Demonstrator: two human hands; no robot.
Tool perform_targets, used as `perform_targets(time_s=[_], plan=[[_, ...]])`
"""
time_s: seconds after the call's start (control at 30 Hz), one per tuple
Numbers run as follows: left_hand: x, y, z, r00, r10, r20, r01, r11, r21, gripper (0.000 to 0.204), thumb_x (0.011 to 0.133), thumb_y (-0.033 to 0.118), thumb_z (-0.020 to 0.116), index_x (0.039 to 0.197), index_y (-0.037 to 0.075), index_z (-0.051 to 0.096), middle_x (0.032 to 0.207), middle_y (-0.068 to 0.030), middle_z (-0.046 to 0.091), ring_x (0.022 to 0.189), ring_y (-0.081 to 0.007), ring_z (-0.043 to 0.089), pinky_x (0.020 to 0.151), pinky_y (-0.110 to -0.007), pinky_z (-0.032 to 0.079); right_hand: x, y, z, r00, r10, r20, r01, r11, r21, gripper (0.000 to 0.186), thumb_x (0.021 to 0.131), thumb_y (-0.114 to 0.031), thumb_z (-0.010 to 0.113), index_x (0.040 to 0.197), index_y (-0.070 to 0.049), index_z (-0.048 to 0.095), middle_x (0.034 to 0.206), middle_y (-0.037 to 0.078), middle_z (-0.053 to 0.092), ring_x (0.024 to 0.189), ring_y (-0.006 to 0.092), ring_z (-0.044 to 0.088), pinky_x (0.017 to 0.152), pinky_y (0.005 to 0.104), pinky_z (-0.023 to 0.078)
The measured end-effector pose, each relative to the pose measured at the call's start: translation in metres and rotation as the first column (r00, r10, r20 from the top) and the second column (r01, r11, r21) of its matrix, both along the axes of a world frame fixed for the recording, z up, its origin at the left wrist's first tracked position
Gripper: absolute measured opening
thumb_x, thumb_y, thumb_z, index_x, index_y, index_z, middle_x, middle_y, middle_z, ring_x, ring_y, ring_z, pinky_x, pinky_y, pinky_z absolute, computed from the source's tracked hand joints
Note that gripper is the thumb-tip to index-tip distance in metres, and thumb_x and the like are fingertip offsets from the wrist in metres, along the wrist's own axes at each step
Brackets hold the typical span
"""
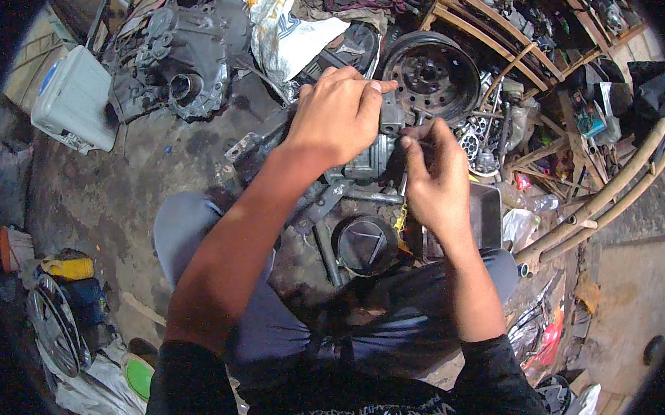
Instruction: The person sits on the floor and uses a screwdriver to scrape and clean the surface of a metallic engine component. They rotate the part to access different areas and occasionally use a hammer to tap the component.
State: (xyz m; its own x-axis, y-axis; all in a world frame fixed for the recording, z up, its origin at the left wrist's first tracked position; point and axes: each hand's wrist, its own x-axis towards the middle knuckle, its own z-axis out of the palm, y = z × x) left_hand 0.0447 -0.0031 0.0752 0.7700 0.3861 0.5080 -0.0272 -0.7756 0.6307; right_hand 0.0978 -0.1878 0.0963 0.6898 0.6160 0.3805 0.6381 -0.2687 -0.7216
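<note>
Workshop floor [121, 196], seen from above the seated person's knees; items listed largest to smallest.

Gearbox housing [182, 61], one, lying on the floor to the upper left, well apart from the hands. Steel wheel rim [432, 71], one, just beyond the fingertips. White plastic container [75, 97], one, at far left. Grey metal assembly [371, 156], one, held above the floor between the knees, in front of the rim. Black round part [366, 243], one, directly below the assembly.

Left hand [339, 117], one: curled over the top of the assembly, fingers closed on it to steady it. Right hand [436, 179], one: fingertips pinched together at the assembly's right side; what they pinch is too small to tell.

Risks, as a judgement: a small piece slipping from the pinch would likely vanish among the scattered metal scrap on the floor; the assembly, carried only by the left hand, could tip toward the rim if that grip loosens; oily surfaces would favour both.
</note>
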Motion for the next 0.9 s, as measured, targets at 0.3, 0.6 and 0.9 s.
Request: perform_targets(time_s=[0.3,0.6,0.9], plan=[[-0.002,0.001,0.004,0.999,-0.02,0.048,0.018,0.999,0.031,0.036,0.108,0.025,0.05,0.114,0.015,0.084,0.106,-0.0192,0.076,0.107,-0.0423,0.069,0.094,-0.057,0.055,0.002,0.001,0.001,0.997,0.049,-0.054,-0.049,0.999,0.004,0.01,0.099,-0.002,0.065,0.103,0.005,0.059,0.092,0.029,0.074,0.09,0.0485,0.074,0.074,0.0504,0.056],[0.0,0.003,-0.002,0.987,-0.056,0.15,0.046,0.997,0.066,0.034,0.107,0.02,0.052,0.113,0.01,0.084,0.102,-0.0206,0.077,0.102,-0.0429,0.07,0.094,-0.053,0.056,-0.005,0.0,0.007,1.0,0.014,-0.015,-0.016,0.992,-0.128,0.012,0.098,-0.003,0.068,0.106,0.004,0.062,0.089,0.029,0.072,0.088,0.0465,0.074,0.075,0.0523,0.055],[-0.003,0.002,0.003,0.994,-0.022,0.11,0.017,0.999,0.045,0.032,0.106,0.021,0.053,0.112,0.012,0.084,0.104,-0.0193,0.078,0.101,-0.0411,0.071,0.093,-0.053,0.058,0.009,-0.024,0.04,0.973,0.014,-0.23,-0.005,0.999,0.041,0.008,0.104,-0.006,0.069,0.104,0.002,0.068,0.093,0.007,0.072,0.089,0.0105,0.063,0.079,0.0285,0.051]])
